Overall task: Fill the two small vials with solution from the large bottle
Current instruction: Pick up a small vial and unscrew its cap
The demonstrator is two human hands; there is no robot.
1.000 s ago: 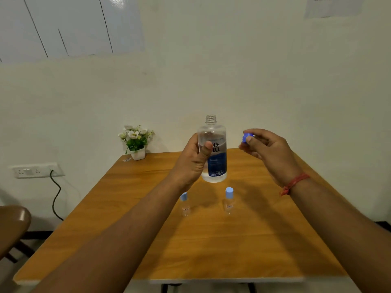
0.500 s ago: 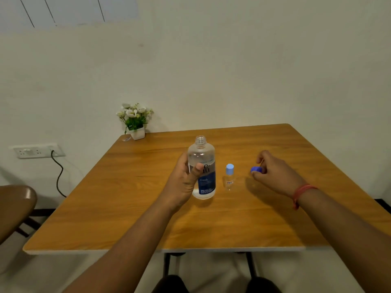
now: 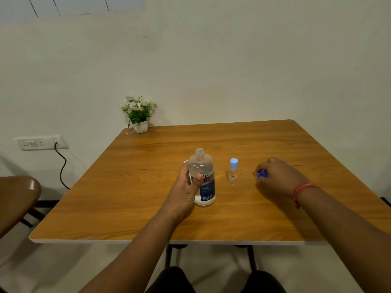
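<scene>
The left forearm rises from the bottom centre of the frame to the left hand at mid-frame, whose fingers curl round the large bottle with the thumb laid across its front. The right forearm comes in from the lower right, a red band at its wrist. The right hand, knuckles up, pinches the blue cap in its fingertips, low over the worktop.

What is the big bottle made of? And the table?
The large bottle looks like clear plastic, maybe glass: you see liquid through it, and its threaded neck looks moulded. The table looks like wood or a wood-look laminate, smooth with a soft sheen: streaky grain runs across the top, and the front edge is pale.
</scene>
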